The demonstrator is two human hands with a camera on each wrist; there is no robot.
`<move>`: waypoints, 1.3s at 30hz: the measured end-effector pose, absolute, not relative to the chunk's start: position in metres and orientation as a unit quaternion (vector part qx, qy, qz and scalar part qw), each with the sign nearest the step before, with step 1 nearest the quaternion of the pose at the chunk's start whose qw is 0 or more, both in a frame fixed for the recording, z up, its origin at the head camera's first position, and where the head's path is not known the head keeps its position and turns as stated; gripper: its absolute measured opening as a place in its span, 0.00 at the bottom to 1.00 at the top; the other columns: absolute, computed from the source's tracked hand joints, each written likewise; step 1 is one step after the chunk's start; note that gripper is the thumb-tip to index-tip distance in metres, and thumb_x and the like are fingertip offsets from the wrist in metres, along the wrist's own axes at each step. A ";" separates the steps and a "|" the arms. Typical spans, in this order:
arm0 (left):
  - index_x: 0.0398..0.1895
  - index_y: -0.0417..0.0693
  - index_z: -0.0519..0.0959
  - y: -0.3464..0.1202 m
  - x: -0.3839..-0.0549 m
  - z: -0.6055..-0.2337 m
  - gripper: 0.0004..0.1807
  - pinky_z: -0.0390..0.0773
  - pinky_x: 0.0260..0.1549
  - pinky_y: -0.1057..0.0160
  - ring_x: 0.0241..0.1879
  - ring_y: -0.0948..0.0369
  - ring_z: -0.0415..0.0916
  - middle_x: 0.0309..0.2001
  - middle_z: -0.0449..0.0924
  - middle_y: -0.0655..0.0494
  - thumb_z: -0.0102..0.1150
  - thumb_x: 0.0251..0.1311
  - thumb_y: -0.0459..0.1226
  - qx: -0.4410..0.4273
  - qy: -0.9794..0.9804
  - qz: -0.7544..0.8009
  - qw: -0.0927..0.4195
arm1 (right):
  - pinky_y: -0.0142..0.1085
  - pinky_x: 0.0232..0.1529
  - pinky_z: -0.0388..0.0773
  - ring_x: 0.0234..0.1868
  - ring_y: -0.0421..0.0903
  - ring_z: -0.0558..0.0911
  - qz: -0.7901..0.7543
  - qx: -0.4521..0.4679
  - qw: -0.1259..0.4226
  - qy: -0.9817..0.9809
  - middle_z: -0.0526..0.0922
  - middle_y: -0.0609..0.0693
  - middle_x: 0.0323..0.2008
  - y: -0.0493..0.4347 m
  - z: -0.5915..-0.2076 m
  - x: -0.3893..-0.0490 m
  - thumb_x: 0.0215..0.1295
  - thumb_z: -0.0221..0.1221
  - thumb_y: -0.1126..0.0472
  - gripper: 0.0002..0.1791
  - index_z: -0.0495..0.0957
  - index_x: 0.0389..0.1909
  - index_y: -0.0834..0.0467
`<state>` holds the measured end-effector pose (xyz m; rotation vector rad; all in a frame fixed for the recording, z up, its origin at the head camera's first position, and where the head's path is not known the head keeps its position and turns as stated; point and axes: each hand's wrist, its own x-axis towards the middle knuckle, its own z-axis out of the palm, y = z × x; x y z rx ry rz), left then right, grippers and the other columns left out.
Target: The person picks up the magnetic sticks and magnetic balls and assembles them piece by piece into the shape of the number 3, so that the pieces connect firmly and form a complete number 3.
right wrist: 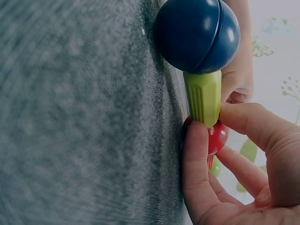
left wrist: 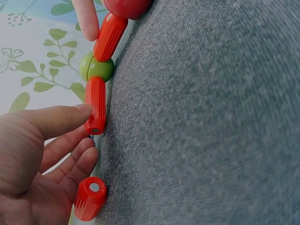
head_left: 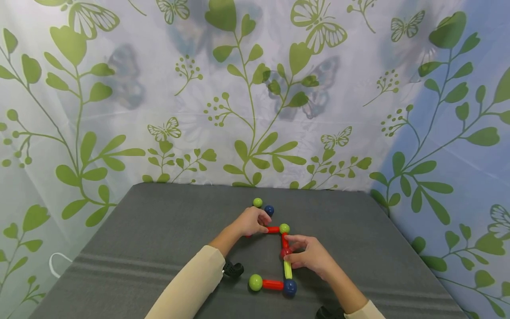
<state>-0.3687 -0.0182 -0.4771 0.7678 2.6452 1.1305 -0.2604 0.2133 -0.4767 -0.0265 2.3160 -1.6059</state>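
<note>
My left hand (head_left: 252, 221) pinches the free end of a red magnetic rod (left wrist: 96, 101), thumb on its near side. That rod's other end meets a green ball (head_left: 284, 228). From this ball a second red rod (left wrist: 111, 35) runs to a red ball (right wrist: 218, 137), followed by a yellow-green rod (right wrist: 204, 96) and a blue ball (right wrist: 197, 35). My right hand (head_left: 311, 254) pinches the yellow-green rod beside the red ball. At the near end, another red rod (head_left: 272, 285) links the blue ball to a green ball (head_left: 255, 282). A loose-ended red rod (left wrist: 90, 199) shows by my left palm.
Beyond my left hand sit another green ball (head_left: 257, 202) and blue ball (head_left: 269, 210), partly hidden. A grey cloth surface (head_left: 179, 221) lies below, with a leaf-patterned curtain (head_left: 255, 110) behind. A white loop (head_left: 59, 263) hangs by the left edge.
</note>
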 end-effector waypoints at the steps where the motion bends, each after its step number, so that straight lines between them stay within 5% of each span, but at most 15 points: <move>1: 0.47 0.43 0.87 -0.018 -0.369 -0.477 0.15 0.83 0.45 0.63 0.40 0.63 0.82 0.43 0.89 0.53 0.76 0.55 0.32 0.257 0.885 0.379 0.082 | 0.46 0.40 0.88 0.37 0.49 0.88 -0.561 -0.008 0.161 0.812 0.83 0.61 0.48 0.213 -0.476 -0.261 0.53 0.75 0.67 0.40 0.73 0.69 0.62; 23: 0.48 0.42 0.86 -0.039 -0.381 -0.474 0.13 0.84 0.45 0.61 0.39 0.63 0.82 0.40 0.87 0.55 0.72 0.61 0.34 0.226 0.883 0.407 0.060 | 0.45 0.38 0.88 0.34 0.49 0.87 -0.550 -0.031 0.181 0.814 0.81 0.60 0.45 0.216 -0.472 -0.266 0.53 0.75 0.66 0.47 0.66 0.75 0.58; 33: 0.45 0.40 0.86 -0.049 -0.391 -0.474 0.10 0.82 0.41 0.61 0.37 0.60 0.81 0.38 0.87 0.52 0.70 0.62 0.33 0.202 0.888 0.413 -0.003 | 0.44 0.37 0.88 0.32 0.48 0.87 -0.561 -0.030 0.202 0.802 0.83 0.58 0.40 0.217 -0.473 -0.275 0.56 0.76 0.61 0.56 0.53 0.81 0.53; 39: 0.48 0.41 0.85 -0.047 -0.400 -0.475 0.11 0.82 0.49 0.54 0.44 0.54 0.81 0.44 0.85 0.48 0.69 0.62 0.33 0.174 0.892 0.415 -0.043 | 0.43 0.35 0.87 0.29 0.47 0.85 -0.551 -0.029 0.207 0.808 0.82 0.56 0.36 0.217 -0.470 -0.276 0.54 0.77 0.62 0.57 0.54 0.81 0.54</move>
